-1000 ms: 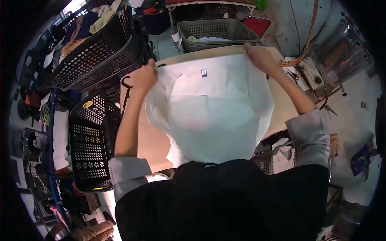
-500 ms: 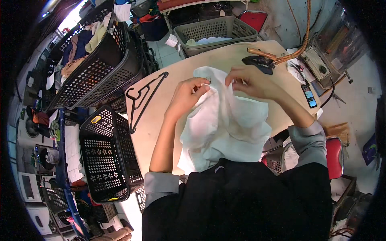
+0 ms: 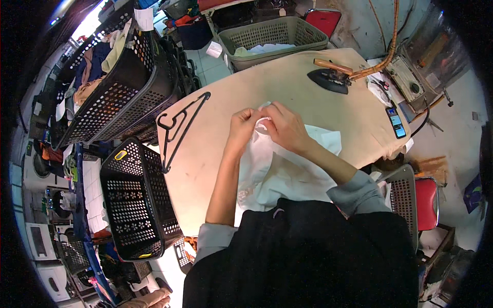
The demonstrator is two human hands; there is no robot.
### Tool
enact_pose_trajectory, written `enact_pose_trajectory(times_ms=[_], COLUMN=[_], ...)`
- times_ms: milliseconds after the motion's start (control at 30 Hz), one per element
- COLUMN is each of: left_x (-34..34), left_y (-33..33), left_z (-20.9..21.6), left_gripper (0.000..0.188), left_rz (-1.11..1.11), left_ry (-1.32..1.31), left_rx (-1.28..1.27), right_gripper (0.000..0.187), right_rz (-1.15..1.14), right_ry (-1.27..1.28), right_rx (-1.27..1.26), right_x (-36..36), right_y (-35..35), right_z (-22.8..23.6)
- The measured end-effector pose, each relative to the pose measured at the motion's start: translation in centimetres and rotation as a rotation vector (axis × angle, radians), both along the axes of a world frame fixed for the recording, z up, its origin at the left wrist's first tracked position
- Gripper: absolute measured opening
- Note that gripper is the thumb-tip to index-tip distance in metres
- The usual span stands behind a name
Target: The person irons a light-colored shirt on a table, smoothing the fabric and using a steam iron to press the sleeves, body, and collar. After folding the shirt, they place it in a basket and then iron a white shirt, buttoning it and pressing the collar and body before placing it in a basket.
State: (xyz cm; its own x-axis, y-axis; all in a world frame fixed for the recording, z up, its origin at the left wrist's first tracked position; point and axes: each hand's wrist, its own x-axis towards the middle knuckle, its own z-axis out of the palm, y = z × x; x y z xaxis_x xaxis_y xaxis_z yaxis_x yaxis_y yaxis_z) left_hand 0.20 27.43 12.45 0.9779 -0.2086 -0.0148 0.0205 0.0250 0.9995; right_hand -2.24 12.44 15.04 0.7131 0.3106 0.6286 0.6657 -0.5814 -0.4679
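Meeting near the centre of the frame, the left hand (image 3: pixel 244 126) and the right hand (image 3: pixel 285 126) both seem to pinch the gathered top edge of a white shirt (image 3: pixel 292 177), fingers drawn in narrow. The shirt spreads below them over the table (image 3: pixel 231 92), down to the lower middle of the frame. It looks light, soft and limp, likely to slump and crease wherever it goes unsupported, neither slippery nor fragile; the top edge, probably a doubled and firmer band, seems the best place for a hold, one hand to each side. The curled fingers hide how much cloth each hand grips, the person's dark top (image 3: pixel 303 246) covers the shirt's near end, and the mottling at its lower left is too faint to make out
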Motion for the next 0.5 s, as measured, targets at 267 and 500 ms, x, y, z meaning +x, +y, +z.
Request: enact_pose_trajectory(times_ms=[267, 500], left_x=[-0.6, -0.1], left_y=[-0.9, -1.9], left_z=[0.0, 0.6], left_gripper=[0.016, 0.011], left_rz=[0.061, 0.131], left_ry=[0.092, 0.083], left_rx=[-0.203, -0.121], right_gripper=[0.014, 0.011], right_rz=[-0.09, -0.109], right_ry=[0.025, -0.155], right_rx=[-0.005, -0.014], right_x=[0.7, 1.3], right_y=[-0.9, -1.0], right_z=[0.5, -0.4])
